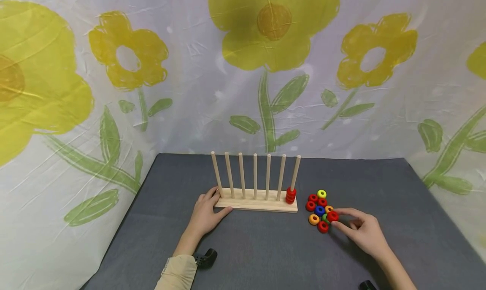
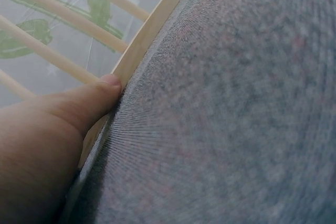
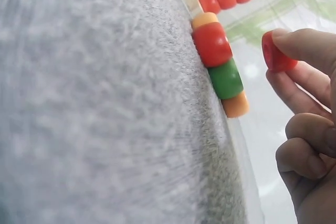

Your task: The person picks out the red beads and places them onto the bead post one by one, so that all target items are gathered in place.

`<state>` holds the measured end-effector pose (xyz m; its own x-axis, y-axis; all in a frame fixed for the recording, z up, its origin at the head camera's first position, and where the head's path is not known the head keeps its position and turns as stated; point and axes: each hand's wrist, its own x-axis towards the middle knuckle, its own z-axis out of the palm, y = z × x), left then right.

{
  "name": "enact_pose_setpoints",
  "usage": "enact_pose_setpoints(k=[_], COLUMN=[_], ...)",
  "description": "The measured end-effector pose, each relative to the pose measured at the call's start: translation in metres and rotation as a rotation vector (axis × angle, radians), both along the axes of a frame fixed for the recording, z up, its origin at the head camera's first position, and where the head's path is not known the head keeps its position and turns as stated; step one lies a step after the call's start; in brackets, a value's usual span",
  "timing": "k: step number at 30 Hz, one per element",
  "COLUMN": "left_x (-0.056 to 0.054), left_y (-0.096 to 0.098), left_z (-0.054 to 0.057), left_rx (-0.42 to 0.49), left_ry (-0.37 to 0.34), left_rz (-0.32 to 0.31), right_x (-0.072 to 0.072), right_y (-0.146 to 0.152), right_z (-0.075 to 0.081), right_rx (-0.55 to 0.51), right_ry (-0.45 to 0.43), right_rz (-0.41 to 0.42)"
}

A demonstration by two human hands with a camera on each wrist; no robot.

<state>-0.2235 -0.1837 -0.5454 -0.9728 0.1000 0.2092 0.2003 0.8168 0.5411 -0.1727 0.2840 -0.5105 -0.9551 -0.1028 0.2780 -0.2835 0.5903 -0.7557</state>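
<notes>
Red bead in right hand, pinched between thumb and fingertips. Held just above near-right side of the loose pile, with a gap to the pile visible from the right wrist. Hole visible in it from the head view.

Right hand pose: in from near right, forearm angled far-left, fingertips pointing left. Lower fingers folded in toward palm, away from the bead. Black device partly in frame near that forearm.

Left hand at left end of wooden base, gripping it: thumb on near edge, fingers round toward the far-left corner. Thumb contact confirmed in left wrist view; fingertips on far side hidden, so exact contact there cannot tell. Forearm up from near left, tan sleeve, black wrist unit at the cuff.

On the base: seven upright pegs in a row, left to right. Three stacked red beads at bottom of the rightmost.

Loose pile right of base: yellow bead at far edge, blue bead mid-pile, green bead partly hidden under the pinched one, orange beads left and right, more reds around.

Dark grey tabletop under everything; flower-print cloth behind.
</notes>
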Motion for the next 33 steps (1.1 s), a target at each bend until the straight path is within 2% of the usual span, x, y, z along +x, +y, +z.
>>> enact_pose_setpoints(k=[9, 24, 33], left_x=[0.001, 0.000, -0.002], left_y=[-0.001, 0.001, 0.000], left_z=[-0.001, -0.001, -0.002], left_rx=[0.019, 0.011, 0.010], left_ry=[-0.034, -0.020, -0.019], left_rz=[0.008, 0.010, 0.013], right_x=[-0.005, -0.019, -0.023], right_y=[-0.003, -0.014, -0.021], right_z=[0.004, 0.011, 0.018], right_rx=[0.009, 0.022, 0.008], right_ry=[0.025, 0.075, 0.075], right_rz=[0.025, 0.070, 0.060])
